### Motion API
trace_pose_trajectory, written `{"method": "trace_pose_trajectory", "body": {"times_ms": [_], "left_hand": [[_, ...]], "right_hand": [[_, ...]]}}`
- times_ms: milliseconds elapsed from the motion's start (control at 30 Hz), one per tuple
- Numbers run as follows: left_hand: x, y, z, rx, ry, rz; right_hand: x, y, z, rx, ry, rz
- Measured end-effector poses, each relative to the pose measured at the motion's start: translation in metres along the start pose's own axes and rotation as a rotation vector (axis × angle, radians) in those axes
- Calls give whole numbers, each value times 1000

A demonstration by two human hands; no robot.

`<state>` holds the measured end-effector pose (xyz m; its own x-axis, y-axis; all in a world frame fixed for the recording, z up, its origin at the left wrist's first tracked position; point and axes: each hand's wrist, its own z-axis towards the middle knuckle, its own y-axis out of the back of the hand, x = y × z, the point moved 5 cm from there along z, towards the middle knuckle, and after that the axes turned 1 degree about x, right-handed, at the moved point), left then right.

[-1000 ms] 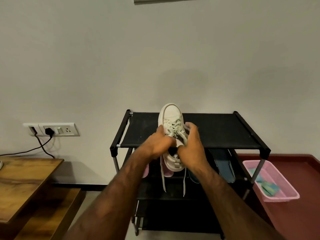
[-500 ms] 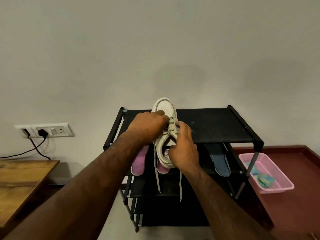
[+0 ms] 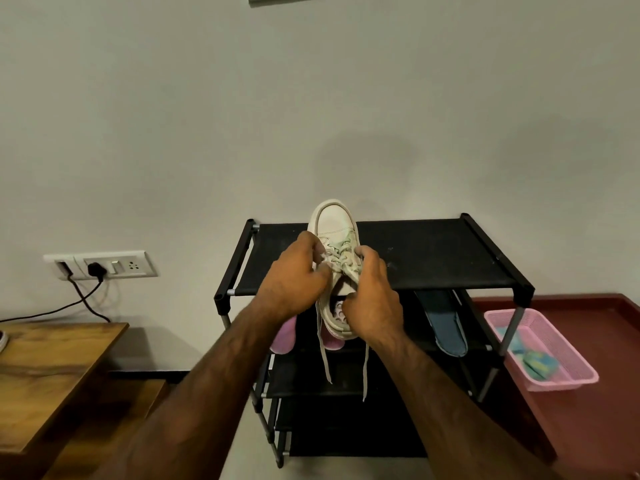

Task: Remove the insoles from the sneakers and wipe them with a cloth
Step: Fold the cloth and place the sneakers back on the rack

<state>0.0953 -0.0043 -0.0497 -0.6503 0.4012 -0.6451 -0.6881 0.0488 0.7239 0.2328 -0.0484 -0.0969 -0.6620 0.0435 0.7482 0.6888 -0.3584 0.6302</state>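
1. Two hands are used: the white lace-up canvas sneaker (image 3: 334, 233) is gripped by the left hand (image 3: 294, 285) and right hand (image 3: 372, 299).
2. It is held over the black metal shoe rack (image 3: 433, 258).
3. Pink insoles (image 3: 284, 337) are seen below.

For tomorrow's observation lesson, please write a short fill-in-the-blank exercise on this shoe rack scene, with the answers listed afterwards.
1. Both hands, the left hand and the right hand, hold a white ____.
2. The pink basket sits to the ____ of the shoe rack.
3. The blue insole lies on the rack's ____ shelf from the top.
4. A black plug sits in the wall ____.

Answers: sneaker; right; second; socket
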Motion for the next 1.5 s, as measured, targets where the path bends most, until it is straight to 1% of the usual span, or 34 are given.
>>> {"method": "trace_pose_trajectory", "body": {"times_ms": [100, 200, 300, 367, 400, 467, 533, 567, 733, 867, 933, 1000, 1033, 1067, 1100, 1200, 1267, 1333, 1367, 1400, 1433, 1467, 1500], "left_hand": [[-3, -14, -14, 26, 36, 26], [-6, -22, -16, -20, 27, 59], [-9, -27, -13, -52, -9, 138], [-8, -28, -11, -92, -12, 188], [-7, -29, -10, -112, -8, 214], [-6, -33, -10, -145, -19, 267], [-5, -37, -11, -169, -23, 304], [-5, -38, -11, -175, -23, 311], [-5, -38, -13, -171, -12, 299], [-4, -40, -16, -183, -12, 310], [-2, -40, -17, -178, -14, 299], [0, -38, -17, -185, -10, 258], [0, -37, -17, -182, -14, 248], [0, -37, -17, -177, -25, 248], [1, -36, -18, -177, -39, 244], [2, -36, -19, -204, -51, 198], [1, -36, -17, -216, -28, 221], [1, -35, -15, -217, 17, 216], [0, -35, -13, -215, 37, 203], [-1, -34, -12, -208, 47, 196], [-2, -34, -11, -194, 53, 199], [-4, -34, -10, -179, 52, 206], [-5, -33, -9, -160, 46, 201]], "right_hand": [[2, 1, 1, 38, 25, -9], [0, 5, 2, 78, 76, 30], [5, 12, 2, 35, 197, -97], [8, 18, 5, -8, 247, -134], [9, 21, 7, -18, 248, -121], [11, 31, 13, -17, 230, -22], [14, 37, 21, 24, 229, 79], [17, 39, 25, 52, 238, 69], [37, 46, 44, 193, 385, -313], [57, 42, 50, 214, 516, -702], [63, 35, 46, 213, 635, -864], [63, 30, 44, 247, 735, -938], [62, 31, 44, 271, 744, -948], [60, 33, 45, 294, 731, -939], [58, 37, 48, 298, 679, -868], [40, 51, 57, 186, 389, -410], [27, 49, 58, 152, 242, -233], [19, 48, 57, 215, 111, 33], [18, 49, 54, 269, 48, 173], [17, 50, 49, 337, 6, 261], [17, 50, 42, 391, 6, 258], [16, 48, 34, 415, 36, 192], [13, 43, 26, 397, 84, 103]]}}
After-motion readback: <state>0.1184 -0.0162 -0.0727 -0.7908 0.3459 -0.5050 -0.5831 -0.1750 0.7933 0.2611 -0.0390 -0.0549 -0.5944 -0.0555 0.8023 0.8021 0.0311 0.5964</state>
